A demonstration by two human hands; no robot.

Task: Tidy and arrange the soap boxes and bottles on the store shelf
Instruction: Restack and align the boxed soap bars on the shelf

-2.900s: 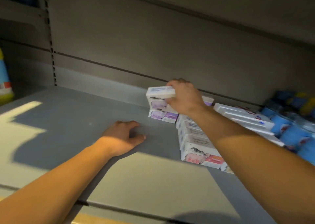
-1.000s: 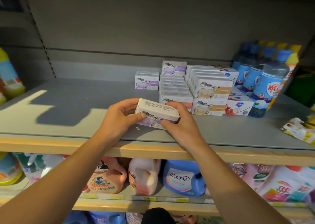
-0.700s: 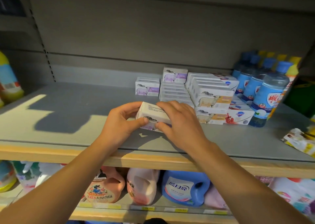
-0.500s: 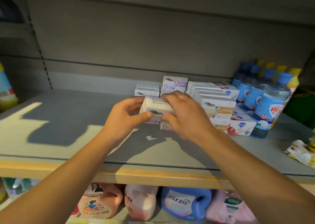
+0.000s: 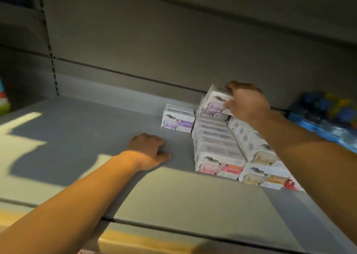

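Note:
My right hand (image 5: 246,104) grips a white soap box with a purple label (image 5: 215,104) at the back of the grey shelf (image 5: 173,194); the box rests on top of the rear of a row of soap boxes (image 5: 216,147). A second purple-label box (image 5: 178,118) stands alone on the shelf just left of that row. More white boxes with orange labels (image 5: 266,173) lie to the right, partly hidden by my right forearm. My left hand (image 5: 148,150) rests palm down on the shelf, left of the row, holding nothing, fingers curled.
Blue-capped bottles (image 5: 326,118) crowd the shelf's far right, blurred. A colourful bottle (image 5: 3,103) shows at the left edge. The grey back panel (image 5: 173,51) rises behind the boxes. Bare shelf surface stretches across the left and front.
Both hands held the purple-label box near the shelf front; my right hand has carried it to the back onto the row. My left hand let go and dropped onto the shelf.

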